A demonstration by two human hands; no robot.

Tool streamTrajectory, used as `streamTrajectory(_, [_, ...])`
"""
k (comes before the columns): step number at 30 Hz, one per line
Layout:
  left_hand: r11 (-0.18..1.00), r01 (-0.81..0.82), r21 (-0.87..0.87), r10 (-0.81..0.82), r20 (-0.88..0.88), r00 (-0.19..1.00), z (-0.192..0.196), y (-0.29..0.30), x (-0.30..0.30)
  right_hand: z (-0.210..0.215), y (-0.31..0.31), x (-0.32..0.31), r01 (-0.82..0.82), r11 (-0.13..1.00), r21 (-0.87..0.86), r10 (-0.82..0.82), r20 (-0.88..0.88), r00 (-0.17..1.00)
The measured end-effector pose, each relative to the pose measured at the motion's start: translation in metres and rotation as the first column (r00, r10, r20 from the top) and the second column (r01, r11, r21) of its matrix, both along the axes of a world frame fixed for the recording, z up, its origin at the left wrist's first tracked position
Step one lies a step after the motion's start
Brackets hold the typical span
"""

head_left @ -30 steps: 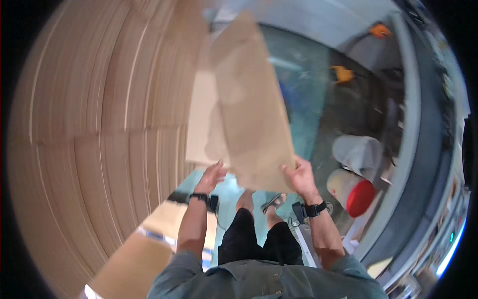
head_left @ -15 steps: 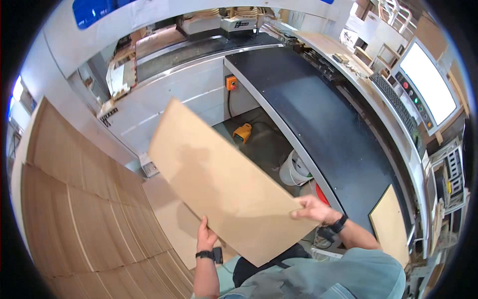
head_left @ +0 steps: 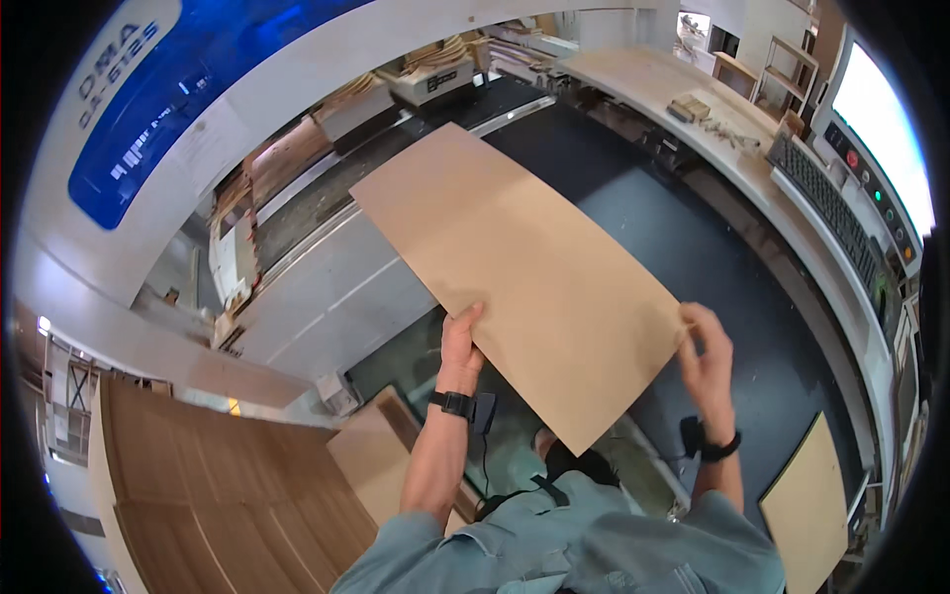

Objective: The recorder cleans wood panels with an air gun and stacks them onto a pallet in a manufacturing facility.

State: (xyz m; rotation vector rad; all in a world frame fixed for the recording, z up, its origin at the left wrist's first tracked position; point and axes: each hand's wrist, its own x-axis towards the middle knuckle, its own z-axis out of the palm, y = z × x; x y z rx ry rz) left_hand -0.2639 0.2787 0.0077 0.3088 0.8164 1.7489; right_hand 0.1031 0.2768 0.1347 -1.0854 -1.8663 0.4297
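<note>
A long flat tan cardboard sheet [head_left: 515, 267] hangs in the air in front of me, stretching away over the black machine bed [head_left: 693, 247]. My left hand [head_left: 460, 342] grips its near left edge, thumb on top. My right hand [head_left: 705, 351] pinches its near right edge. Both wrists wear black bands.
A tall stack of brown sheets [head_left: 208, 495] stands at lower left, with another tan sheet [head_left: 371, 465] lying near my legs. A smaller tan board [head_left: 807, 505] rests at lower right. A keyboard and control panel [head_left: 841, 198] run along the right, under a bright screen [head_left: 896, 129].
I have turned from the stack toward the machine. The sheet, held upright a second ago, now lies flatter and reaches out over the black bed.
</note>
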Motion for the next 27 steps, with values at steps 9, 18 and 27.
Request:
streamTrajectory(9, [1.0, 0.019, -0.024, -0.018, 0.061, 0.998, -0.028, 0.213, 0.006, -0.013, 0.075, -0.05, -0.108, 0.978, -0.18, 0.135, 0.148, 0.98])
streamTrajectory(18, [0.489, 0.374, -0.788, -0.856, -0.516, 0.033, -0.026, 0.258, -0.111, -0.036, 0.141, -0.101, 0.072, 0.924, -0.375, 0.024, 0.246, 0.969])
streamTrajectory(27, [0.893, 0.32, -0.317, -0.035, -0.758, -0.652, -0.004, 0.342, -0.177, -0.111, 0.219, -0.225, 0.369, 0.898, -0.239, -0.119, 0.675, 0.728])
